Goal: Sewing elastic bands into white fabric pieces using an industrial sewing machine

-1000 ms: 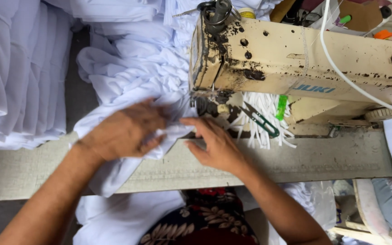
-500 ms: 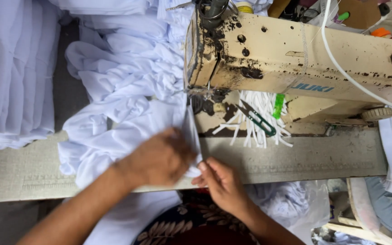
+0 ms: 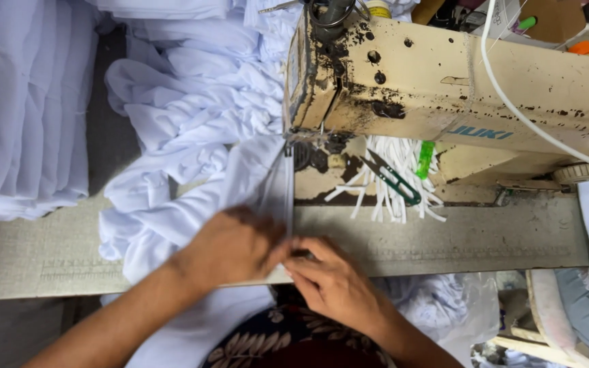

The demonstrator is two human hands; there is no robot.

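A view from above is looking down on a person working at a cream-coloured industrial sewing machine [image 3: 444, 88], its paint chipped and stained dark with oil. Both bare hands are meeting at the near edge of the grey worktable [image 3: 35, 252]. The left hand [image 3: 230, 245] is lying palm down on a white garment [image 3: 192, 170], fingers curled and pressing the cloth flat. The right hand [image 3: 332, 279] is just beside it, touching it, with fingers bent and pinching the garment's folded edge; the fingertips are partly hidden under the left hand. A narrow straight strip of the white fabric is running from the hands up to the machine's needle area [image 3: 291, 143], where it is lying under the presser foot. The rest of the garment is bunching in soft folds to the left of the machine head. Further left, a neat stack of folded white cloth [image 3: 22, 109] is sitting on the table. On the machine bed, right of the needle, a bundle of white fabric strips [image 3: 390, 184] is lying with a pair of green-handled thread snips [image 3: 393, 178] on top. A white cable [image 3: 512, 102] is crossing the machine's arm.
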